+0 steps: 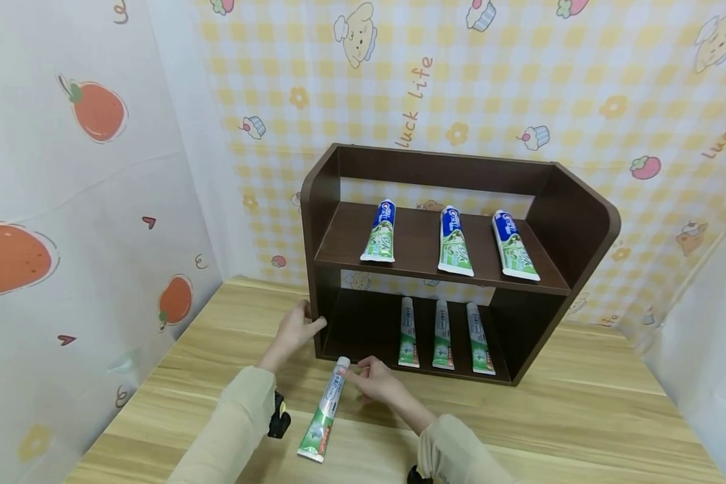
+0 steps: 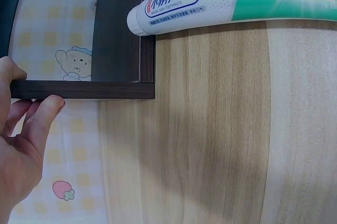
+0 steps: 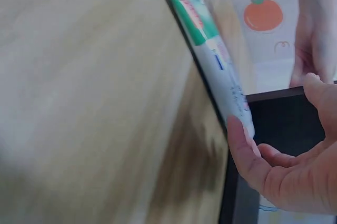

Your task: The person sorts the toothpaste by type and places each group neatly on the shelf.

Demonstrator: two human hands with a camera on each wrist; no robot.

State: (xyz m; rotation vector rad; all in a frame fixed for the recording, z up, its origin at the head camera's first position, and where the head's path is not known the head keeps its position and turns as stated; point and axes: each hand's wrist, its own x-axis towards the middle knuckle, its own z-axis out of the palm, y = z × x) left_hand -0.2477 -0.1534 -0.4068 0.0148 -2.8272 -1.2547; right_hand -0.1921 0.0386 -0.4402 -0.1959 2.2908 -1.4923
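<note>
A green-and-white toothpaste tube (image 1: 325,413) lies at a slant in front of a dark brown two-tier shelf (image 1: 441,270), cap toward it. My left hand (image 1: 292,334) grips the shelf's left side panel, with thumb and fingers on opposite sides in the left wrist view. My right hand (image 1: 378,382) is at the tube's cap end. There, in the right wrist view, one digit (image 3: 243,142) touches the tube while another stays raised away from it. Three similar green-and-grey tubes (image 1: 442,336) lie on the lower tier, toward its right.
Three blue-and-green toothpaste tubes (image 1: 455,242) lie spaced along the upper tier. The shelf stands on a wood-grain table (image 1: 605,403) against a yellow-checked backdrop (image 1: 460,87). A white printed sheet (image 1: 97,195) hangs along the left side.
</note>
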